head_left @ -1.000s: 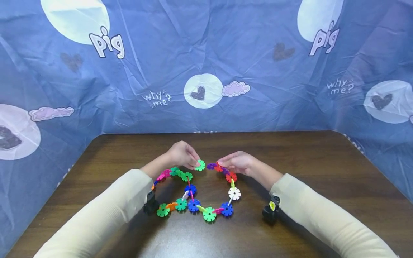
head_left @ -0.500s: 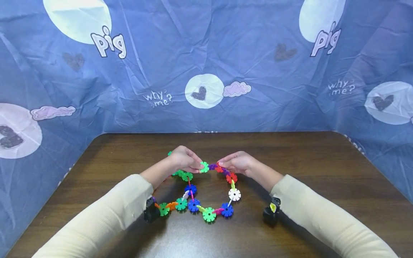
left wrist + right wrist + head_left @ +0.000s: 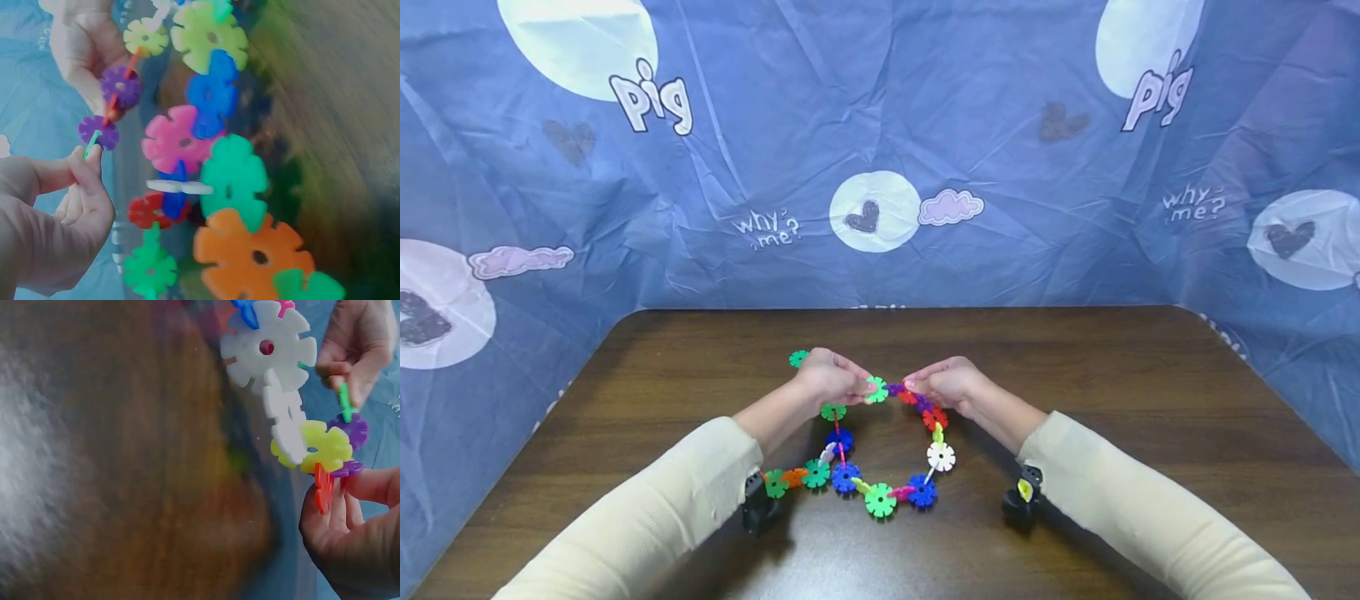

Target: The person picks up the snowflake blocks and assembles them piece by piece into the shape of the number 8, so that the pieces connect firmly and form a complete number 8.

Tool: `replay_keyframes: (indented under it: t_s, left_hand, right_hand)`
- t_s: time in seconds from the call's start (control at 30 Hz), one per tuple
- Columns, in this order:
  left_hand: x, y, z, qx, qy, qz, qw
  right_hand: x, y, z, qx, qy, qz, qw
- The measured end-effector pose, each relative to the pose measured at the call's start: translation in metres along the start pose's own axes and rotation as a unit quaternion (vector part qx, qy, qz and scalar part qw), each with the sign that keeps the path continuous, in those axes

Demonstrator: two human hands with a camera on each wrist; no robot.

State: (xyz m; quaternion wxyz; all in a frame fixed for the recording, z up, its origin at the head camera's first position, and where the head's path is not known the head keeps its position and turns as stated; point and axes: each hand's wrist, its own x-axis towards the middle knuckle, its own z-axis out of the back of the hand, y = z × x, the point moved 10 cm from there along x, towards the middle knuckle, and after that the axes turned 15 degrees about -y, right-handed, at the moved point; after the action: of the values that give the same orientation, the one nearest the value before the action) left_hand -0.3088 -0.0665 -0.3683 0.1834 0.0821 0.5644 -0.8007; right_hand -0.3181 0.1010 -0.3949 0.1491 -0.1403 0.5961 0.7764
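Note:
Flower-shaped plastic discs in many colours form a slotted-together chain, looping between my hands and running on to the left. Thumb and fingers of my left hand [image 3: 835,379] pinch a bright green disc [image 3: 877,390]. Its edge meets the slot of a purple disc [image 3: 98,132] at the chain's end; how deep it sits I cannot tell. My right hand [image 3: 953,385] pinches the chain at a red disc [image 3: 907,397] beside that purple one. Down the loop's right side come a yellow disc [image 3: 312,447] and a white disc [image 3: 941,457]. My left forearm hides part of the left-hand chain.
Behind my left hand lies another green disc [image 3: 799,358]; whether it joins the chain is hidden. Black wrist cameras [image 3: 760,504] hang under both sleeves. The brown wooden table [image 3: 1075,358] ends at a blue printed cloth [image 3: 1015,267].
My left hand has moved right, bringing the green disc from a gap up against the purple end disc. The front of the loop has shifted slightly left.

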Motion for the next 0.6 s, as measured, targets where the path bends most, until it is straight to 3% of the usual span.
replay_keyframes:
  t_s: [0.13, 0.3, 0.43, 0.6]
  left_hand:
    - [-0.004, -0.01, 0.0, 0.014, 0.01, -0.02, 0.9996]
    - [-0.007, -0.016, 0.0, 0.02, 0.051, -0.03, 0.998]
    - [-0.007, -0.015, 0.0, 0.016, 0.075, -0.029, 0.9966]
    - [-0.005, -0.015, 0.002, 0.023, 0.069, -0.047, 0.9962]
  right_hand:
    - [0.0, -0.002, 0.0, -0.003, 0.016, -0.002, 0.9999]
    - [0.0, 0.011, 0.0, -0.064, 0.032, 0.028, 0.997]
    - [-0.001, 0.029, -0.009, -0.122, 0.044, 0.085, 0.9879]
    - [-0.002, 0.032, -0.021, -0.172, 0.07, 0.105, 0.9769]
